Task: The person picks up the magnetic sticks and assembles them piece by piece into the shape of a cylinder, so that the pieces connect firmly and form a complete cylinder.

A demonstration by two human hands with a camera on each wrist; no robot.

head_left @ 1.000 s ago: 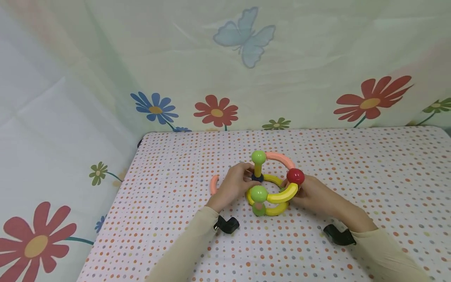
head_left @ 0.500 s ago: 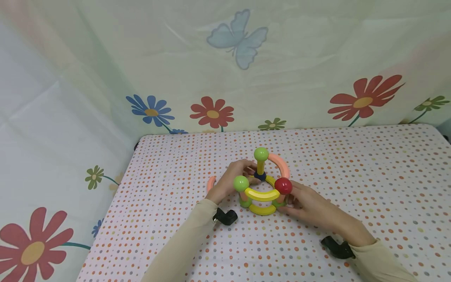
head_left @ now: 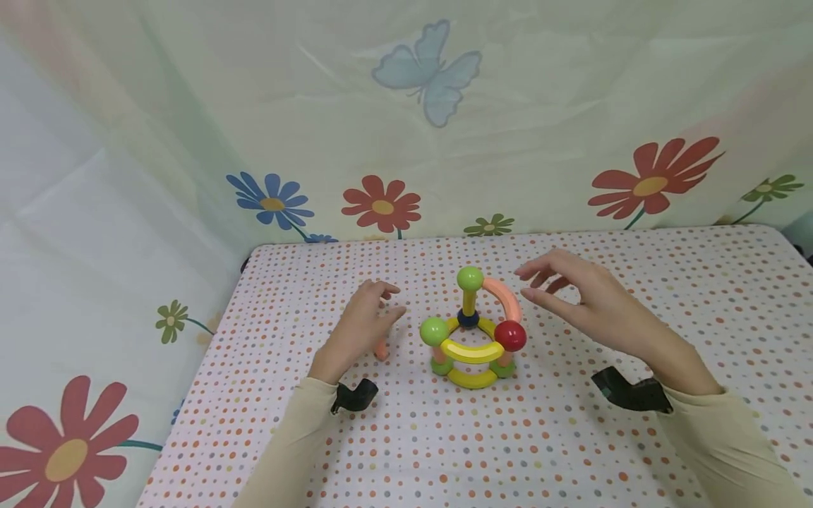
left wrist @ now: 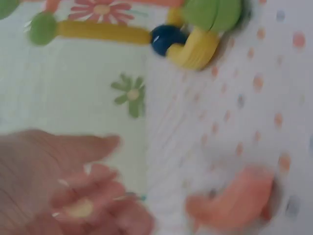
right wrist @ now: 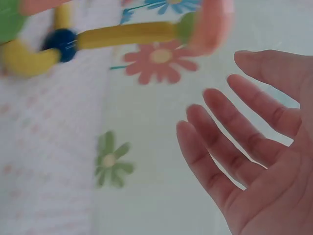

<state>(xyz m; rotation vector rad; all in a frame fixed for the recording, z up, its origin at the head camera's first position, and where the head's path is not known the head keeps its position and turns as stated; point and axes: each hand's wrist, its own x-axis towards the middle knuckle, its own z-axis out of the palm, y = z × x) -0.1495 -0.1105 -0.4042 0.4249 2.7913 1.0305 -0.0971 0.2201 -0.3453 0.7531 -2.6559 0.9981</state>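
Observation:
On the dotted table stands a toy frame of curved rods and balls. Its lower ring has yellow curved rods, green balls and a dark blue ball. Above sit two light green balls, a red ball, a yellow curved rod and a pink curved rod. My left hand hovers left of the frame, fingers loosely bent and holding nothing, over a loose pink curved rod that it partly hides in the head view. To the frame's right, my right hand is raised, fingers spread and apart from it.
A dotted cloth covers the table. A flower-printed curtain hangs behind it and along the left side. Black wrist mounts sit at both cuffs.
Both hands have let go of the toy frame. The left has moved left over the loose pink rod, the right up and to the right. Earlier, the frame was turned, and now it stands still.

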